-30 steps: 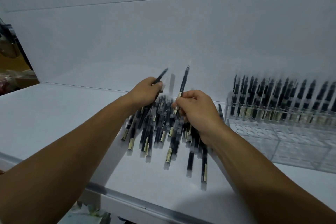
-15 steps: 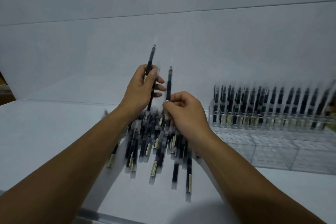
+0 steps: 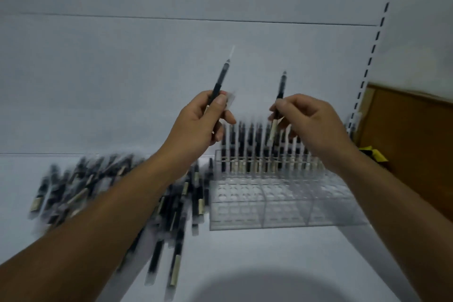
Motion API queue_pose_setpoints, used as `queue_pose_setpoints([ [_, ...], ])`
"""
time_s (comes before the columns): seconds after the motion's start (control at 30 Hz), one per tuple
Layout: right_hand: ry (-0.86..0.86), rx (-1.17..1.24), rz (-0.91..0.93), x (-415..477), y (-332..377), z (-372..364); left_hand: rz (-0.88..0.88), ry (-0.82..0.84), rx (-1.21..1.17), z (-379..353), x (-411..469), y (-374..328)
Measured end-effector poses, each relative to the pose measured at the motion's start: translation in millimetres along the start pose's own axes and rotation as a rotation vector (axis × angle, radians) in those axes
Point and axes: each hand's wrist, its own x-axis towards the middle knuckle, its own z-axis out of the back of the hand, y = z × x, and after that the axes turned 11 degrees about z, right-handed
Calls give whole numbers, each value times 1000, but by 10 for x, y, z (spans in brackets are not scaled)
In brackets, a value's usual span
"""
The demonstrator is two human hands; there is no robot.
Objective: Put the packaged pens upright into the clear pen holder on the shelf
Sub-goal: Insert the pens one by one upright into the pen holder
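My left hand (image 3: 198, 125) grips one packaged black pen (image 3: 220, 78) nearly upright, its clear wrapper tip pointing up. My right hand (image 3: 308, 120) pinches a second packaged pen (image 3: 280, 88), also upright, above the back row of the clear pen holder (image 3: 277, 203). That holder is a stepped acrylic rack with round holes; its back row holds several upright black pens (image 3: 252, 147), and the front rows show open holes. A blurred pile of packaged pens (image 3: 103, 193) lies flat on the white shelf to the holder's left, partly hidden by my left forearm.
The white shelf (image 3: 269, 260) runs to a white back panel (image 3: 147, 68). A slotted shelf upright (image 3: 367, 66) stands at the right, with a brown wooden surface (image 3: 411, 144) and a yellow item (image 3: 372, 154) beyond it. A round shadow darkens the shelf's front.
Both hands have lifted their pens off the pile and moved right, toward the holder. The view has swung right, so the holder now sits under my right hand.
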Motion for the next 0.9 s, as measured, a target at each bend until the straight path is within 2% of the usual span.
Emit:
queue_pose_setpoints([
  [0.17, -100, -105, 25, 47, -287, 251, 0, 103, 79, -445, 54, 42],
  [0.3, -42, -177, -1, -44, -476, 269, -29, 116, 178, -582, 22, 259],
  [0.9, -31, -390, -50, 1, -543, 220, -11, 196, 231, -548, -17, 341],
])
